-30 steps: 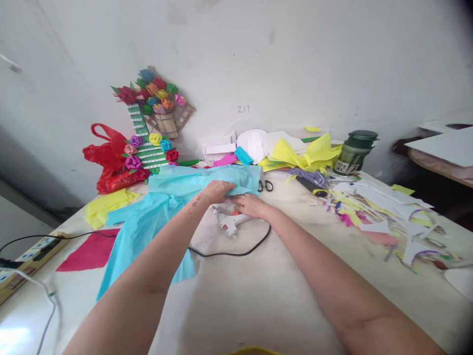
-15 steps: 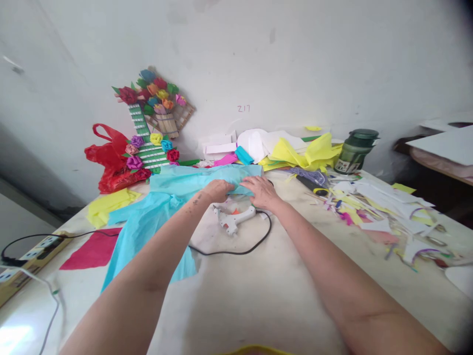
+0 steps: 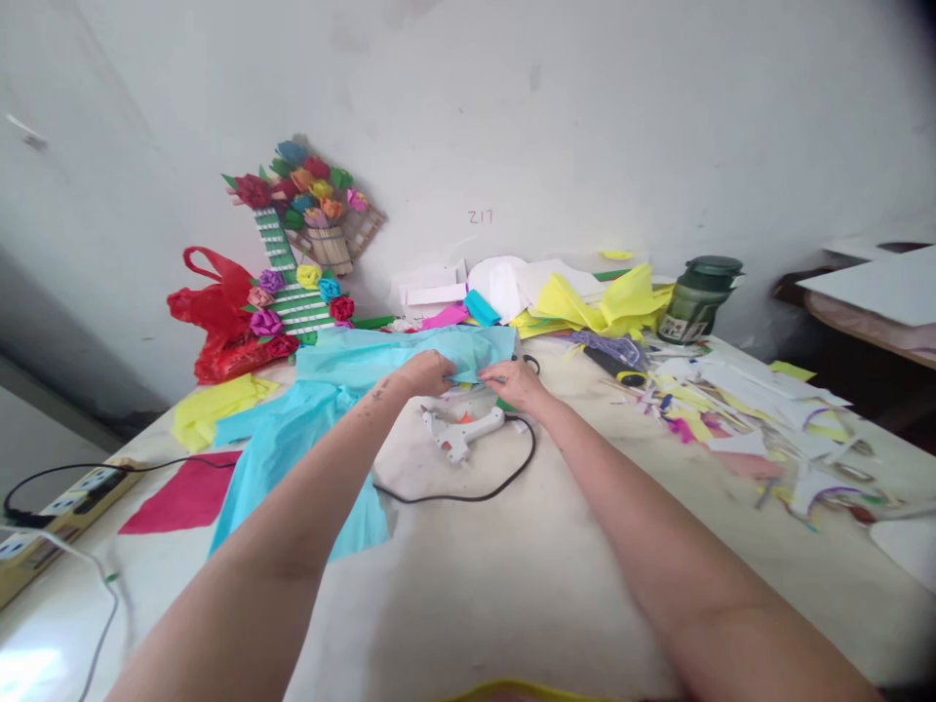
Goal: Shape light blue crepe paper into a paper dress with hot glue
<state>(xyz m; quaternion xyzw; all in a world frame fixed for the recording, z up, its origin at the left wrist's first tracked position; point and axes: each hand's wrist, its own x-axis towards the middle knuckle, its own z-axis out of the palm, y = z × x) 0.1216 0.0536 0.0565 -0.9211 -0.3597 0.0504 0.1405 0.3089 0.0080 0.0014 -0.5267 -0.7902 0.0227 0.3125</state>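
A large sheet of light blue tissue paper [image 3: 322,419] lies rumpled across the left middle of the table. My left hand [image 3: 426,372] is closed on its near edge at the far end. My right hand [image 3: 516,384] pinches the same edge a little to the right, fingers pressed together on the paper. Just in front of both hands lies a white glue gun [image 3: 463,432] with its black cord [image 3: 468,497] curling toward me.
Black-handled scissors [image 3: 527,364] lie behind my right hand. Yellow paper [image 3: 606,304], a dark green jar [image 3: 695,300] and several paper scraps [image 3: 760,419] fill the right side. A paper-flower craft [image 3: 299,244], red bag [image 3: 215,317], pink sheet [image 3: 182,495] and power strip [image 3: 51,517] sit left.
My right hand moved off the glue gun and up to the blue paper's edge, going from flat on it to a pinch. My left hand stayed on the paper.
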